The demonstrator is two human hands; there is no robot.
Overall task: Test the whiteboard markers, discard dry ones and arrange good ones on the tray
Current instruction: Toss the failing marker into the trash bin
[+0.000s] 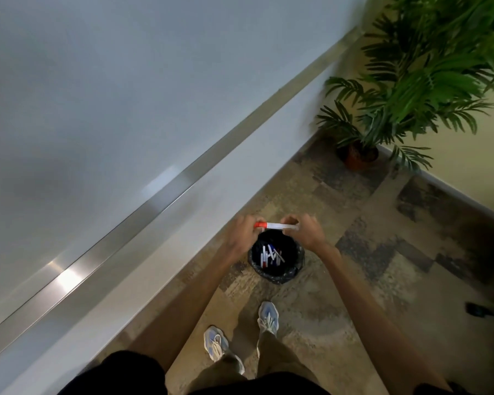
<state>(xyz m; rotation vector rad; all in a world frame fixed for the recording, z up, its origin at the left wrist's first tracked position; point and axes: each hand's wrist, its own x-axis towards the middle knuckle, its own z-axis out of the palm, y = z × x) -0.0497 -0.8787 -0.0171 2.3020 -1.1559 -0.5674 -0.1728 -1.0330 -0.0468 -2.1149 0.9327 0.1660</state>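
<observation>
Left hand (247, 230), right hand (306, 232) on marker (275, 225) ends, over bin (280, 277).

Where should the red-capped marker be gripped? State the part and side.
Probably the white barrel mid-length, from above: the marker lies level over the bin, left hand pinching the capped end, right hand the other, leaving only the middle bare.

1. I count one red-capped marker (271, 225) and two hands: left hand (244, 228), right hand (305, 232).
2. One bin (278, 277); several discarded markers (270, 255) inside, too tangled for me to count.
3. One potted plant (411, 95).
</observation>
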